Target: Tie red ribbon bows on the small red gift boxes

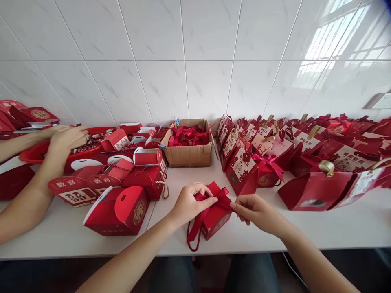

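In the head view, a small red gift box (217, 223) sits on the white table in front of me, with a dark red cord handle (195, 247) hanging over its near left side. A red satin ribbon (224, 200) is looped into a bow on top of it. My left hand (193, 203) pinches the bow's left loop between thumb and fingers. At the bow's right side, my right hand (255, 211) has its thumb and forefinger closed on the ribbon's edge. One ribbon tail hangs down the box's left side.
A cardboard box (189, 156) of loose red ribbons stands against the tiled wall. Rows of red gift boxes (242, 171) fill the right side. Open red boxes (117, 211) stand at left, where another person's hands (65, 138) are over a red basin (35, 152).
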Motion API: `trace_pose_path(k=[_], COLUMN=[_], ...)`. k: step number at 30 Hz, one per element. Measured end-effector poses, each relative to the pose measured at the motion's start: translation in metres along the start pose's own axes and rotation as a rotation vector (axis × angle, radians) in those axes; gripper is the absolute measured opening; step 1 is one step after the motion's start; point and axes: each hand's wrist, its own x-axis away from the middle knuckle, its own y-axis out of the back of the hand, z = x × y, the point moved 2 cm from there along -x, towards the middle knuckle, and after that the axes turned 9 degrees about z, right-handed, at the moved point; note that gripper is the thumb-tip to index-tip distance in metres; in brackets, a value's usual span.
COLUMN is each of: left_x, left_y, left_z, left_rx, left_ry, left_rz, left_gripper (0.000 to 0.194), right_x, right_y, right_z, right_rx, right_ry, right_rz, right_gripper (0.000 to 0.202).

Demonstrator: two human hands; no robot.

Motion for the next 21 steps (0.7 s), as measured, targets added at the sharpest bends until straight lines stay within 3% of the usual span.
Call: trace_pose_path(k=[3, 7, 13, 17, 21], left_x=[0.001, 0.001, -0.003, -0.008, -0.014], left_y=[-0.001, -0.002, 0.0, 0.002, 0.006], left_z=[0.002, 0.003, 0.006, 0.008, 0.009], left_rx=[-0.066, -0.088, -0.083, -0.066, 0.035], left_ry=[-0.072, -0.164, -0.127, -0.074, 0.018], left_rz=[-0.052, -0.094, -0.073, -0.054, 0.039], left_gripper=[0.027, 0.04, 0.033, 0.021, 0.023], right_x=[0.005, 0.011, 0.014, 0.01, 0.007], right_y=[-0.011, -0.025, -0.033, -0.031, -0.023], right_z=[0.001, 0.002, -0.003, -0.003, -0.002], right_rx=[-0.035, 0.131, 0.253, 0.269, 0.259], right_ry=[0.085, 0.138, 0.209, 0.174, 0.103], right_rz=[-0.044, -0.147, -0.245, -0.203, -0.126], right_gripper=[0.044, 0.041, 0.039, 0.039, 0.039])
